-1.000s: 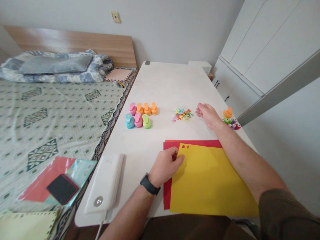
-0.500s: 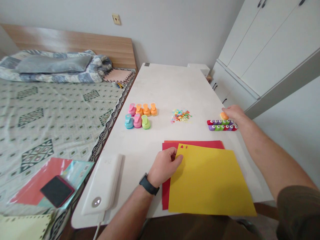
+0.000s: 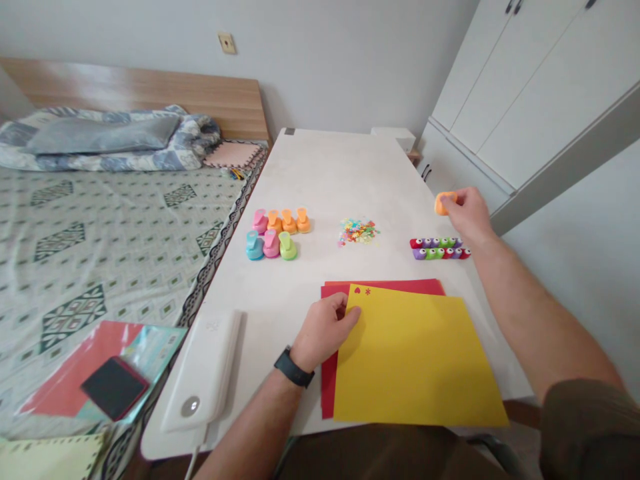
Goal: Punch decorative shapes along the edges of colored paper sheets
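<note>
The two hands are well apart. The left hand (image 3: 325, 330), with a black band (image 3: 294, 367) on its wrist, pinches the upper left corner of a flat, bright yellow paper sheet (image 3: 415, 360), thumb on top. Just beside that thumb, a heart-shaped and a flower-like cut-out in the sheet show red. Under the yellow, partly below the left hand, lies a red paper sheet (image 3: 329, 390).

The right hand (image 3: 469, 215) grips a small, rounded orange plastic craft punch (image 3: 444, 203) between thumb and fingers, out by the white table's (image 3: 345, 173) right edge; I cannot tell how high it is held. Just nearer the wearer than this hand stand two rows of small red, purple and green figures (image 3: 440, 248) with round white eyes.

Between the hands, farther out than the left, a loose pile of multicoloured confetti (image 3: 359, 231) is spread. Beyond and left of the left hand sit seven pink, orange, blue and green plastic punches (image 3: 271, 244) in two rows.
</note>
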Demonstrator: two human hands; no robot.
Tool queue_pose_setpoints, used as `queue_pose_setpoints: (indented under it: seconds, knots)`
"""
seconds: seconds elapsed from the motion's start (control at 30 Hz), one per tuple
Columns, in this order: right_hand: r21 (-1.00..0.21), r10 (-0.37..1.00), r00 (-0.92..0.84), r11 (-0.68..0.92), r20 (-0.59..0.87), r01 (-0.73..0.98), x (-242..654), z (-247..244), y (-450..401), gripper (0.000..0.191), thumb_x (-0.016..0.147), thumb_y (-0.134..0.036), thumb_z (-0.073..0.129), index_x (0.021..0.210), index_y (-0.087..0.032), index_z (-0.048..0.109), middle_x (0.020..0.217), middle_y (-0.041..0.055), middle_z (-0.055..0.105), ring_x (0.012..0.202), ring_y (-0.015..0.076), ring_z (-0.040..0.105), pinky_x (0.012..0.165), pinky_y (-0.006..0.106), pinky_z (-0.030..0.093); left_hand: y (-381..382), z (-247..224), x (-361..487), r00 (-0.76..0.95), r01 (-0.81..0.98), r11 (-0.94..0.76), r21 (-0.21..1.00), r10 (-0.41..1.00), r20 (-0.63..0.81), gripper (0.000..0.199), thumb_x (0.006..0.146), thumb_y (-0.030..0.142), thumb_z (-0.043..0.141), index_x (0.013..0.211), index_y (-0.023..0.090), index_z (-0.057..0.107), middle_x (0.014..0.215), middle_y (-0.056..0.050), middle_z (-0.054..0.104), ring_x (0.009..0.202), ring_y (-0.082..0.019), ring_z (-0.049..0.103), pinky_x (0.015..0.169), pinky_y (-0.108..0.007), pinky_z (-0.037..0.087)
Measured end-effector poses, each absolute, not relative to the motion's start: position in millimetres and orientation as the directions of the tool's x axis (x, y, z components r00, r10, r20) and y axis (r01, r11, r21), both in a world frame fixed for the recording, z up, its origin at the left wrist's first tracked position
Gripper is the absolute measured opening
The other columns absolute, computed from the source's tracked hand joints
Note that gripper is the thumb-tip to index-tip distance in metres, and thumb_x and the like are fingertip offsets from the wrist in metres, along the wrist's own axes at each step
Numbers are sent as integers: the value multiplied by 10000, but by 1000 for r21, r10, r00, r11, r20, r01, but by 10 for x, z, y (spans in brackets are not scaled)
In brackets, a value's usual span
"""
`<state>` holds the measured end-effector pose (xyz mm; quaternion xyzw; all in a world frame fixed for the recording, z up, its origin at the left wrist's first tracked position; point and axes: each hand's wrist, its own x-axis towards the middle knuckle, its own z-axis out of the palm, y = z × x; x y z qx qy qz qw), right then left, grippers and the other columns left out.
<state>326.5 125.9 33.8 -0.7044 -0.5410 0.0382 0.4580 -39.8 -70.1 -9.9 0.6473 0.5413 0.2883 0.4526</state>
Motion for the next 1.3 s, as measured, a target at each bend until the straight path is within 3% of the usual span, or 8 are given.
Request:
queue_pose_setpoints:
  seconds: [0.1,0.17,0.3,0.4,0.57,0.83,1.3]
  knots:
    - [-904,912,285,171,295,391,2847,453,959,349,796,-473,765,950,-227,570,882,16,675,796,179,657,760,364,558,-699,-98,-402,244,420,-2,908,963,-111,272,876,443,609,778,193,650,675,0,625,600,-150,531,543,-264,347]
    - [-966,980,100,145,170,214,2568,491,720,394,773,-509,802,943,-241,569,845,3,680,767,170,656,747,359,563,-699,-103,-406,240,402,3,916,965,-109,269,873,448,614,789,197,661,674,-2,629,602,-157,544,546,-268,372]
    - [-998,993,-121,-7,-15,70,2186,448,328,485,736,-498,851,1073,-230,628,932,43,714,801,179,666,760,362,563,-699,-134,-406,230,358,18,934,967,-107,254,867,451,628,833,206,686,686,-6,646,615,-170,573,559,-279,417]
    - [-997,981,-179,-59,-68,56,2079,361,190,570,741,-482,851,1197,-201,656,1047,83,719,886,204,668,852,402,558,-699,-155,-399,207,320,36,947,973,-107,244,863,449,638,868,212,698,708,-11,663,636,-176,592,574,-284,441]
    - [-991,949,-294,-90,-117,104,2025,312,102,548,785,-498,809,1218,-182,698,1124,97,726,1006,240,655,983,443,504,-698,-143,-392,179,303,40,952,979,-98,234,864,432,640,886,207,702,730,-22,679,645,-175,596,588,-289,455]
    - [-988,909,-391,-106,-142,113,1962,227,8,509,819,-505,777,1210,-195,675,1096,87,734,975,241,669,901,401,529,-688,-120,-384,151,291,67,954,982,-115,250,867,429,633,927,195,699,749,-29,687,660,-168,598,581,-269,447]
    - [-980,877,-449,-107,-173,168,2003,163,-54,451,839,-497,763,1163,-199,661,1092,92,738,1002,248,683,894,386,515,-673,-119,-370,141,279,81,957,982,-124,282,876,449,629,976,199,713,798,-38,719,657,-167,605,568,-265,442]
